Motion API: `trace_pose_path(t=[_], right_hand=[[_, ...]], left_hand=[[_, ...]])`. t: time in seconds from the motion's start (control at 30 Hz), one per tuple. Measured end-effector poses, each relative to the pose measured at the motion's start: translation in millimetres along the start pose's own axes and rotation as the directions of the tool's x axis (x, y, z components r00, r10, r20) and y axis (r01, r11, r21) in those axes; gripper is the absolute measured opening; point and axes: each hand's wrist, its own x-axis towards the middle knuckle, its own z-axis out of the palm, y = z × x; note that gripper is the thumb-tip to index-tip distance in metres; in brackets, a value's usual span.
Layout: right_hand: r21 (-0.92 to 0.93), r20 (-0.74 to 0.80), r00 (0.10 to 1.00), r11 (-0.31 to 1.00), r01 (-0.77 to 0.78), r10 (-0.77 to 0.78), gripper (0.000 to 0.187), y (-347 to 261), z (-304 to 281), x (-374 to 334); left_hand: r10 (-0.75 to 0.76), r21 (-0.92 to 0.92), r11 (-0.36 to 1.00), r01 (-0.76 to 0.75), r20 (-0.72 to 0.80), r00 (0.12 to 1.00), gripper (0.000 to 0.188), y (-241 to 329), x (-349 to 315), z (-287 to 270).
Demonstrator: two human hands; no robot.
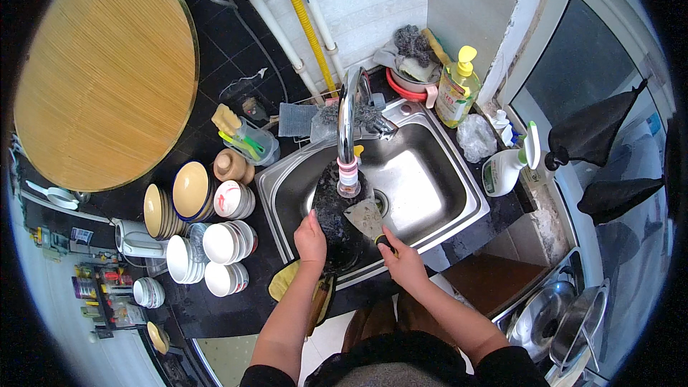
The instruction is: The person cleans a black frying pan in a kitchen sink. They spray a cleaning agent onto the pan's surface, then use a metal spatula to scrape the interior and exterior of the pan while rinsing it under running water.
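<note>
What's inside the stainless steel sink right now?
Dark, rounded cookware, its edge held by the left hand, with a scraper in the right hand above it. The drain shows partly; whatever lies beneath the cookware is covered.

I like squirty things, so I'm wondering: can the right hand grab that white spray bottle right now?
Probably not as it is: the right hand is closed around the scraper. Otherwise the way looks free, over the sink to the spray bottle.
</note>
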Motion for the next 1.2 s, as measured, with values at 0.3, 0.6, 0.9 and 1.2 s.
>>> trace_pose_path(t=[0.3,0.6,0.9,1.2], right_hand=[[0.304,0.204,0.972,0.937,-0.173,0.113,0.046,-7.6,-1.3,18.3],[-0.210,-0.006,0.974,0.953,0.218,-0.224,0.048,-43.3,-19.0,20.3],[-0.485,-0.053,0.913,0.809,0.331,-0.405,0.038,-55.8,-21.1,-5.1],[-0.544,-0.138,0.898,0.790,0.283,-0.417,0.037,-72.8,9.1,15.1]], left_hand=[[-0.064,-0.032,0.997,0.063,-0.003,0.998,0.042,-9.3,4.7,-4.8],[0.001,0.013,1.000,-0.001,0.033,0.999,0.040,1.5,-4.5,-0.4],[-0.026,0.016,1.000,0.025,0.044,0.999,0.040,-0.1,-0.7,-3.2],[-0.025,-0.005,1.000,0.026,0.086,0.996,0.043,7.6,-6.6,-1.0]])
